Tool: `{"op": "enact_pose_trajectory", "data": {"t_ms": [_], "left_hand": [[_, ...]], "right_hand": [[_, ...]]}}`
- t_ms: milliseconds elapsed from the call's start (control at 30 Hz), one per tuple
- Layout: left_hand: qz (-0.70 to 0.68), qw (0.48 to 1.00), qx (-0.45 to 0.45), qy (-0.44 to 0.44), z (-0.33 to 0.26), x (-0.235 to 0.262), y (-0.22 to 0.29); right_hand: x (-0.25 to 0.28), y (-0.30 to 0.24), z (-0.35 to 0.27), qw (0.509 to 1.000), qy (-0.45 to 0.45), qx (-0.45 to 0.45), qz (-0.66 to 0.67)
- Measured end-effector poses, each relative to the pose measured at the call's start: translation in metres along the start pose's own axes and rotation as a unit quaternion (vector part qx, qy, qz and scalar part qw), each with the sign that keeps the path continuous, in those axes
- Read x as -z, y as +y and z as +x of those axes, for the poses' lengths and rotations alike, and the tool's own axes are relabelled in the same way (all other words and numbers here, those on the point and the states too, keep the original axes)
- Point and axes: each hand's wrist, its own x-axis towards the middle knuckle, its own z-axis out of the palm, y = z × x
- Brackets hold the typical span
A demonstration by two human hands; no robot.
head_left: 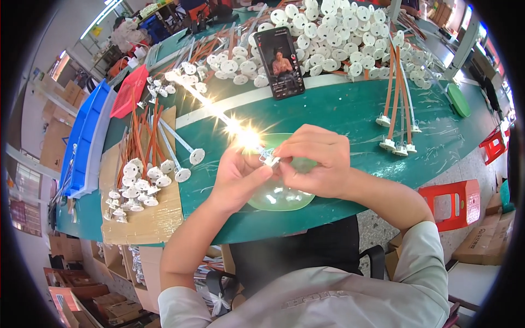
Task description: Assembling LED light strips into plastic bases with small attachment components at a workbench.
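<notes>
Over the near edge of the green table, both hands meet at a small white end piece (pixel 270 160) with fine wires. From it a light strip (pixel 210 106) runs away to the far left, glowing so brightly that its detail is washed out. My left hand (pixel 236 177) is closed around the strip's near end, thumb against the white piece. My right hand (pixel 320 161) pinches at the same piece and its wires from the right. Beneath both hands lies a translucent green round dish (pixel 281 199), partly covered by them.
A phone (pixel 279 63) stands before a large heap of white discs on strips (pixel 328 33). More disc-ended strips (pixel 136 183) lie on cardboard at left, near blue (pixel 85 139) and red (pixel 130 92) trays. Further strips (pixel 398 98) lie right. A red stool (pixel 451 205) stands beyond the table.
</notes>
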Motion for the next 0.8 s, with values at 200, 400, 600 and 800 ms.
{"op": "enact_pose_trajectory", "data": {"t_ms": [200, 400, 600, 800], "left_hand": [[-0.051, 0.998, 0.005, -0.035, -0.001, 0.008, 0.007], [-0.029, 0.999, 0.008, -0.039, 0.001, 0.009, 0.005], [0.006, 1.0, -0.004, -0.028, 0.003, 0.004, 0.006], [0.084, 0.99, -0.086, 0.08, 0.009, -0.003, 0.005]], "right_hand": [[0.006, 0.001, 0.005, 0.995, -0.061, -0.029, 0.074], [0.007, 0.0, 0.003, 0.993, -0.071, -0.045, 0.087], [0.008, -0.003, 0.003, 0.994, -0.074, -0.052, 0.067], [-0.001, -0.001, 0.004, 0.996, -0.023, -0.063, -0.063]]}}
